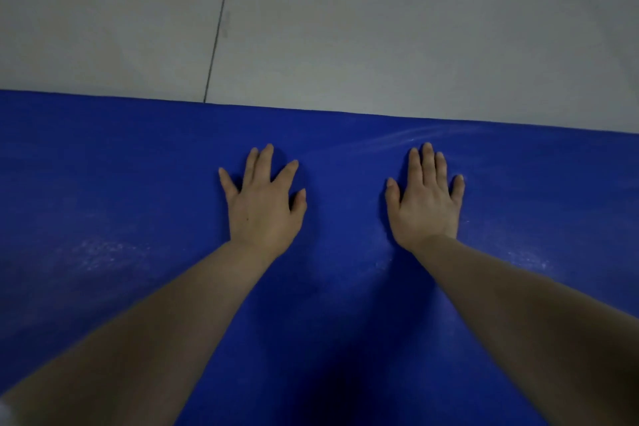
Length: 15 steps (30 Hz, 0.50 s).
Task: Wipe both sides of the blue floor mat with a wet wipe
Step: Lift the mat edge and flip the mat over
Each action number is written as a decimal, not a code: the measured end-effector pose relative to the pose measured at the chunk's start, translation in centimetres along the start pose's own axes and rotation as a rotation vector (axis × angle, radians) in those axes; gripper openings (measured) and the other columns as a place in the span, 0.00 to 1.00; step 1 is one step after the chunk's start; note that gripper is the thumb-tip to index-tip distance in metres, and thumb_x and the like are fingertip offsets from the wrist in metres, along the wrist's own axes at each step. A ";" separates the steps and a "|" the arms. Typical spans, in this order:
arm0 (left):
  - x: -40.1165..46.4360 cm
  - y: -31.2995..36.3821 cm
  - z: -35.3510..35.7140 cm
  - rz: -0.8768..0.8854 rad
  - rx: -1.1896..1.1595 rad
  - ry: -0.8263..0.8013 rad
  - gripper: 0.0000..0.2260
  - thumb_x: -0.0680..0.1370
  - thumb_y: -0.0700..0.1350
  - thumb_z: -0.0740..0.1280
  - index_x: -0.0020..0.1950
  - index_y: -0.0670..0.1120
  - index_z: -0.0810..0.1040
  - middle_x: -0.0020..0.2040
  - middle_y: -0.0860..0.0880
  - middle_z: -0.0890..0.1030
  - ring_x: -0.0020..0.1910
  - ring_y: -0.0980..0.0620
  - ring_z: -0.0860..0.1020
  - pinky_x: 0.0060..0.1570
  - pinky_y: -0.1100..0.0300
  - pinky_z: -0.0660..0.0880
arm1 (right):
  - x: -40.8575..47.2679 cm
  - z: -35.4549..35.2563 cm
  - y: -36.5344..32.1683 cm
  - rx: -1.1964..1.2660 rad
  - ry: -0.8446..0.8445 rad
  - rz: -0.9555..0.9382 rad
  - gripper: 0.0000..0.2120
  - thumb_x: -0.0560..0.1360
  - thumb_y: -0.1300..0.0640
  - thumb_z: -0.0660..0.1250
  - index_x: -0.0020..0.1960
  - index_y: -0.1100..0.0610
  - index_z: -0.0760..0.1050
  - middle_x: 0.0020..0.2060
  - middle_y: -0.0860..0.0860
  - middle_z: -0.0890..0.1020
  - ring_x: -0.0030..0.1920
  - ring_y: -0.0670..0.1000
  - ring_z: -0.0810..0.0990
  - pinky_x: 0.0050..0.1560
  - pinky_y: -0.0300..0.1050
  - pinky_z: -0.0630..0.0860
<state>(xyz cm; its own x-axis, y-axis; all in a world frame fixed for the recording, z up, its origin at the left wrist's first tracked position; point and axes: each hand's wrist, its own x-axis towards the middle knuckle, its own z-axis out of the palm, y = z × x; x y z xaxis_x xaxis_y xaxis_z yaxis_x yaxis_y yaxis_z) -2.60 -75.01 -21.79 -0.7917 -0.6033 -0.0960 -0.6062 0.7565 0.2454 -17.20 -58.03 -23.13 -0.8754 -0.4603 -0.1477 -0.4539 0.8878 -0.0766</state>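
The left hand (262, 204) and right hand (427, 199) lie flat and spread on the blue floor mat (103, 183), holding nothing. No wet wipe shows. White smudges remain, so wiping looks unfinished.

The floor mat (138, 201) is lying flat on the tiled floor (345, 28), spanning the view from left to right, with its far edge running across ahead of the hands. The left hand (264, 204) and the right hand (427, 199) are resting palm-down on the mat, side by side and apart, fingers straight and pointing toward the far edge. The floor is extending beyond that edge.
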 end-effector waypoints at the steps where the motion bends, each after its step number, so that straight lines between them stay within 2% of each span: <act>1: -1.4 -0.3 0.2 -0.017 0.036 -0.025 0.25 0.81 0.57 0.53 0.77 0.55 0.57 0.79 0.47 0.47 0.78 0.48 0.44 0.70 0.34 0.39 | -0.1 0.0 0.0 0.001 -0.004 0.000 0.31 0.80 0.41 0.44 0.78 0.54 0.44 0.78 0.50 0.44 0.77 0.51 0.42 0.74 0.59 0.42; 5: -2.9 -1.0 1.1 -0.035 0.119 -0.099 0.27 0.80 0.61 0.43 0.78 0.57 0.43 0.79 0.49 0.39 0.77 0.47 0.39 0.69 0.33 0.39 | -0.1 -0.2 -0.1 -0.007 -0.015 -0.012 0.31 0.80 0.42 0.44 0.78 0.54 0.43 0.78 0.50 0.43 0.77 0.51 0.41 0.74 0.59 0.42; 10: -3.8 -0.9 1.2 -0.049 0.136 -0.113 0.27 0.80 0.61 0.42 0.78 0.57 0.40 0.79 0.50 0.38 0.77 0.47 0.38 0.70 0.34 0.39 | -0.8 -0.2 0.1 -0.025 -0.044 -0.010 0.31 0.80 0.41 0.43 0.78 0.55 0.42 0.78 0.51 0.43 0.77 0.52 0.41 0.74 0.59 0.42; 15: -3.6 -0.8 0.6 -0.042 0.128 -0.159 0.27 0.81 0.60 0.43 0.78 0.57 0.39 0.78 0.50 0.37 0.77 0.47 0.37 0.71 0.34 0.40 | -1.2 -0.9 -0.3 -0.028 -0.119 0.017 0.32 0.80 0.40 0.40 0.78 0.54 0.38 0.77 0.51 0.38 0.77 0.52 0.38 0.74 0.60 0.40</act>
<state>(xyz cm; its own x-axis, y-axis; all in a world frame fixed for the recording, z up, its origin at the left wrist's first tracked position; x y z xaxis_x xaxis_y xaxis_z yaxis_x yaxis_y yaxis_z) 0.71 -73.30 -22.27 -0.7613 -0.5951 -0.2574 -0.6355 0.7636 0.1142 -16.18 -57.76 -22.04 -0.8577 -0.4408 -0.2647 -0.4454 0.8941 -0.0458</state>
